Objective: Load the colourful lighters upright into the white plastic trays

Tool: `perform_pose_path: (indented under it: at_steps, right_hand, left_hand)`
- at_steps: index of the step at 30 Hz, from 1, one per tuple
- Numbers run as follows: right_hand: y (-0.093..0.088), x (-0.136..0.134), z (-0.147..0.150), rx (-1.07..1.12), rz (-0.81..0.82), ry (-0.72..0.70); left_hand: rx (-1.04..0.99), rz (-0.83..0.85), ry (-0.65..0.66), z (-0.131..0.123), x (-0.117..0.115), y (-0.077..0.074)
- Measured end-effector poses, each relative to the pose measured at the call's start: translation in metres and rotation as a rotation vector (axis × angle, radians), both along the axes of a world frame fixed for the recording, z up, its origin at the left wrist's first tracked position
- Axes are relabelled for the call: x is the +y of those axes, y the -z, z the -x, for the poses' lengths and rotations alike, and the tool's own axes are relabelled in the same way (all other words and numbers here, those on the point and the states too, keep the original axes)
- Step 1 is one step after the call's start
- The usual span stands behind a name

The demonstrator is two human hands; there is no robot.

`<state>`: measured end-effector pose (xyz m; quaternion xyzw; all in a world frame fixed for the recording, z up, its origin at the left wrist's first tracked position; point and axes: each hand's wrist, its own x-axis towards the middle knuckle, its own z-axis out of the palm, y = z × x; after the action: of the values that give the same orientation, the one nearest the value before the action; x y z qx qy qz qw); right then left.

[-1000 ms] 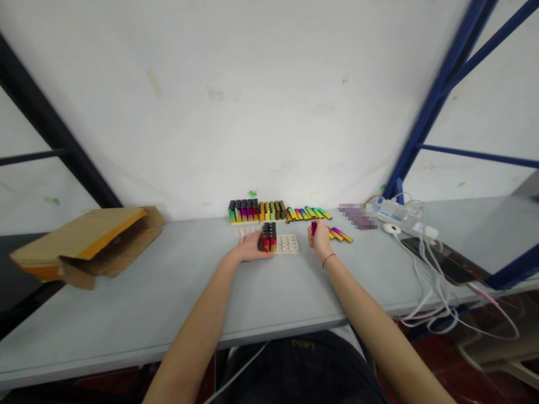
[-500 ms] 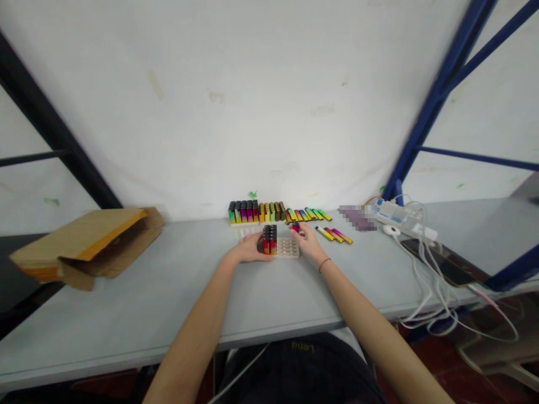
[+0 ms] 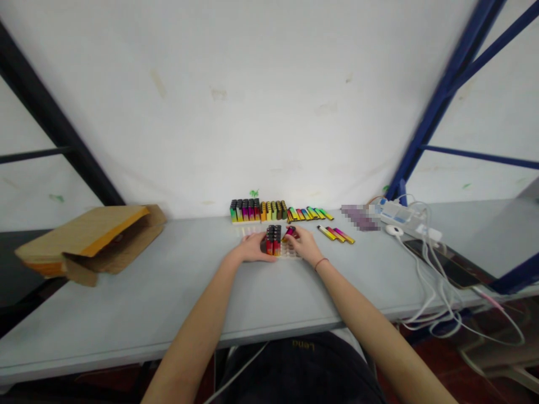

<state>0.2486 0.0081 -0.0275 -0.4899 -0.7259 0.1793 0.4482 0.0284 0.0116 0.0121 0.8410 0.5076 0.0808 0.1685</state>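
Observation:
In the middle of the table, a pale tray with round-edged slots [image 3: 288,252] carries upright red lighters with black tops [image 3: 273,241] at its left end. My left hand [image 3: 252,247] is closed around that end, thumb at the near side, fingers partly hidden behind the lighters. Between the fingertips of my right hand [image 3: 305,244] is a purple and yellow lighter [image 3: 289,232], tilted over the slots just right of the red ones. Whether its lower end touches the tray, I cannot tell.
Behind stand filled lighter trays [image 3: 246,210], with a row of loose lighters [image 3: 310,214] beside them. Several more lighters [image 3: 336,234] lie right of my hand. An open cardboard box [image 3: 92,241] is at left; a power strip [image 3: 404,216], white cables and a phone [image 3: 448,264] are at right.
My right hand has moved slightly left with the purple and yellow lighter, from above the tray's far edge to beside the red lighters. My left hand keeps its hold.

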Motion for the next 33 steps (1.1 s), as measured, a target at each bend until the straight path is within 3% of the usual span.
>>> perform_pose_path:
  at_steps: [7,13,16,18,20,23,29,33]
  right_hand:
    - [-0.007,0.002,0.013,-0.287,-0.018,0.055]
    - [-0.02,-0.008,0.0,-0.461,0.045,0.058]
    - [-0.027,-0.013,-0.02,-0.499,0.046,0.254]
    - [-0.029,-0.014,-0.036,-0.541,0.112,0.494]
    - [-0.029,-0.014,-0.049,-0.586,0.216,0.603]
    - [-0.024,-0.012,-0.058,-0.629,0.288,0.603]
    - [-0.014,-0.004,-0.054,-0.633,0.181,0.555]
    - [-0.016,0.002,-0.055,-0.432,0.121,0.472]
  left_hand:
    - [-0.012,0.018,0.004,0.0,0.0,0.002]
    - [-0.026,0.034,-0.028,-0.002,0.001,0.005]
    - [-0.025,0.041,-0.034,-0.003,0.002,0.006]
    - [-0.021,0.041,-0.035,-0.003,0.003,0.006]
    - [-0.017,0.032,-0.041,-0.004,0.003,0.006]
    - [-0.019,0.018,-0.055,-0.005,0.002,0.006]
    - [-0.018,0.023,-0.047,-0.005,0.001,0.006]
    - [-0.019,0.014,-0.04,-0.005,0.0,0.005]
